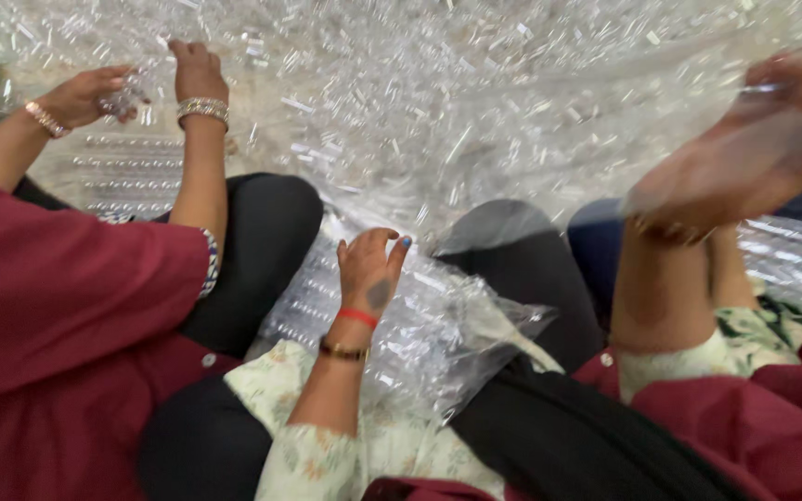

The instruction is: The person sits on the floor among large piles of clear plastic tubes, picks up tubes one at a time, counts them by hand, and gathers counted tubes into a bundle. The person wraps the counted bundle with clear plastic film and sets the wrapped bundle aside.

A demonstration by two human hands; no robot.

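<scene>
Left grip (370, 269): fingers loosely curled, resting on the clear plastic bag (438, 325) in the lap, near centre.
Right grip (744, 148): raised far right, blurred behind plastic; cannot tell.
Co-worker's hands (141, 88): far left, picking in the pile of clear small pieces (475, 102).

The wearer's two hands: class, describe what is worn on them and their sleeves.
The left hand has blue nail polish, a dark mark on its back, a red wristband and a dark bangle. Both sleeves are pale with a floral print. The right hand is blurred; a bangle circles its wrist.
</scene>
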